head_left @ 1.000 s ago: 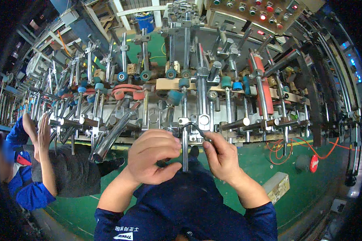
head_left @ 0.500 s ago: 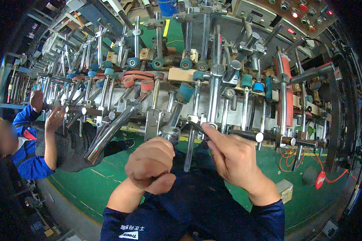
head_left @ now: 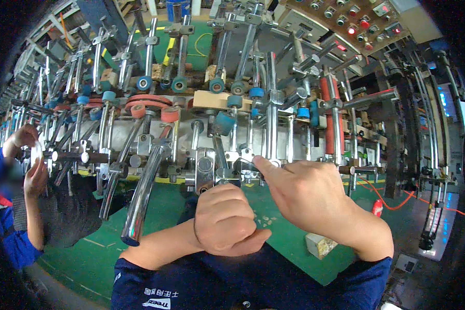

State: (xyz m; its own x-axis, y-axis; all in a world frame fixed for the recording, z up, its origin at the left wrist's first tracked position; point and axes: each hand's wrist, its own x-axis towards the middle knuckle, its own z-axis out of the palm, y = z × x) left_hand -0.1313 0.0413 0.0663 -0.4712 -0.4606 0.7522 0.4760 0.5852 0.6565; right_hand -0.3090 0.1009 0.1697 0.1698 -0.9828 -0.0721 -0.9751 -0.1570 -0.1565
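Hex key (head_left: pixel 244 163) (half-hidden) — axis down-right; bend left

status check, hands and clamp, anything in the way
Left hand curled, contents hidden. Right hand, index extended, at metal clamp. Possible obstacle: slanted chrome rod, left.

1. Clamp block (head_left: pixel 205 166): bright silver, like the chromed rod (head_left: pixel 142 206) beside it.
2. Tilted roller (head_left: pixel 225 124): teal; the small paired rollers (head_left: pixel 169 114) are coral red.
3. Long roller (head_left: pixel 329 132): red.
4. Flat board (head_left: pixel 206 99): tan.
5. Control panel (head_left: pixel 328 23): brown, dotted with red and green buttons.
6. Floor (head_left: pixel 284 253): green, yellow-striped.
7. Shirt (head_left: pixel 206 284): navy, white print.
8. Hose (head_left: pixel 397 207): orange.
9. Co-worker's sleeve (head_left: pixel 32 253): bright blue; apron (head_left: pixel 67 217): dark grey.
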